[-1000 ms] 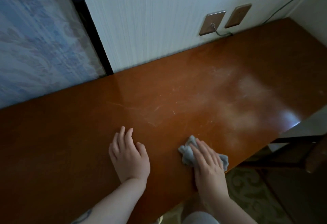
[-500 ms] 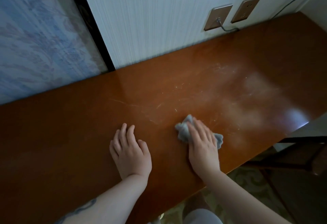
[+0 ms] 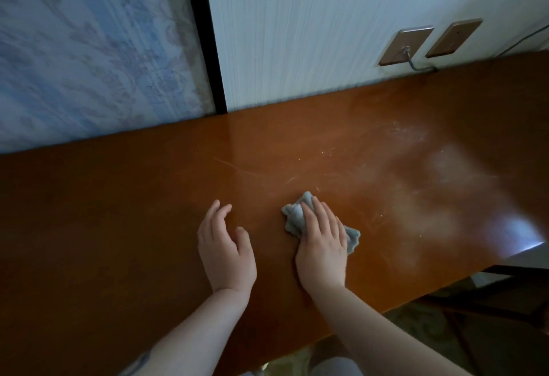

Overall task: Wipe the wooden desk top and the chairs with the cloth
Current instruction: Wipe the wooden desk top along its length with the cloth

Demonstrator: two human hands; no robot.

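wooden desk top, right hand flat on cloth, left hand beside

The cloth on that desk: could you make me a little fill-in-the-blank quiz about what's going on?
1. The right hand presses a grey cloth flat on the ____.
2. The left hand holds ____.
3. A cable plugs into the ____ of the two wall plates.
4. The dusty patch lies on the cloth's ____ side.

Missing words: desk; nothing; left; right
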